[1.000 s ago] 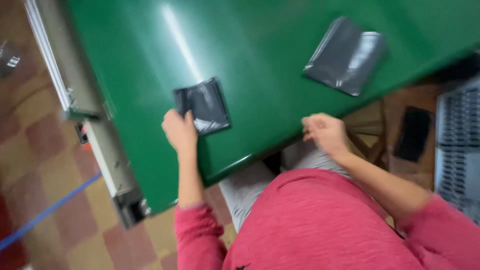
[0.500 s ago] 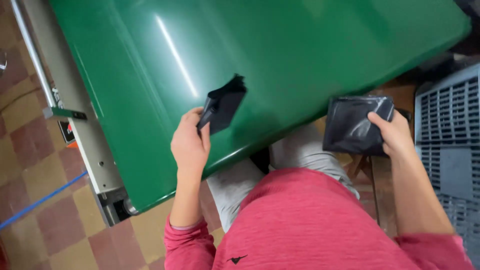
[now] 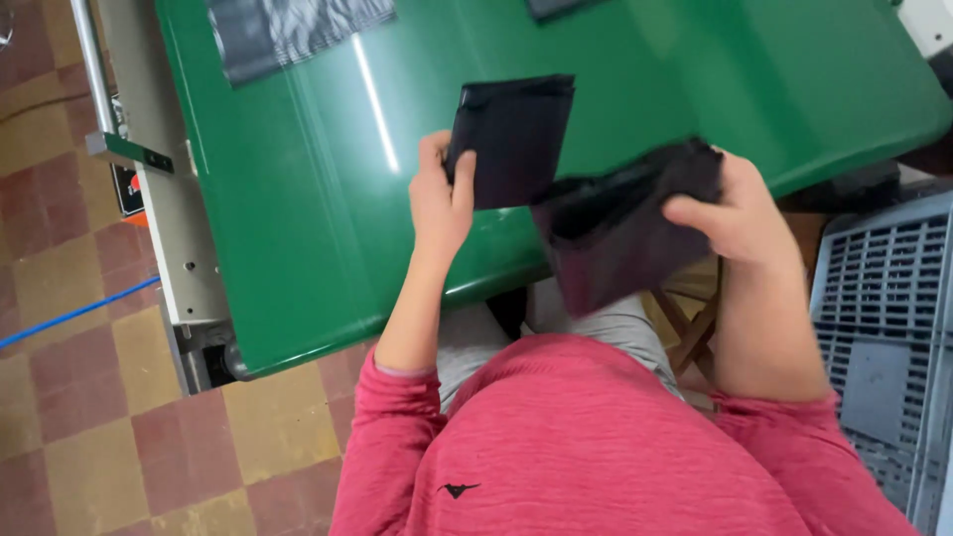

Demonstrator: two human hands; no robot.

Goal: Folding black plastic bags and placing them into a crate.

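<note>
**Both folded dark bags now held together over the near edge of the green belt**

Since the frame half a second earlier, the two hands have drawn closer: the right hand has brought its bag leftward and up from beside the grey crate, so that it now meets the bag in the left hand. The view has also shifted, bringing a further bag into sight at the far left.

The left hand (image 3: 442, 199) is closed on a flat black folded bag (image 3: 514, 139), thumb on the near face and fingers behind, pinching its left edge. This bag stands upright above the green conveyor belt (image 3: 328, 199), clear of the surface.

The right hand (image 3: 740, 213) grips a second dark bag (image 3: 620, 238) by its right end, fingers curled over the top edge. This bag is blurred; it hangs tilted, its lower corner past the near edge of the belt, above the person's lap. Its upper left part overlaps or touches the lower right corner of the first bag; which of the two cannot be told.

A larger grey plastic bag (image 3: 293, 30) lies flat on the belt at the far left, well apart from both hands. A grey slotted crate (image 3: 884, 328) stands at the right, beside the right forearm. The metal frame (image 3: 164, 199) of the conveyor runs along the left, over a chequered tile floor (image 3: 69, 397).
</note>
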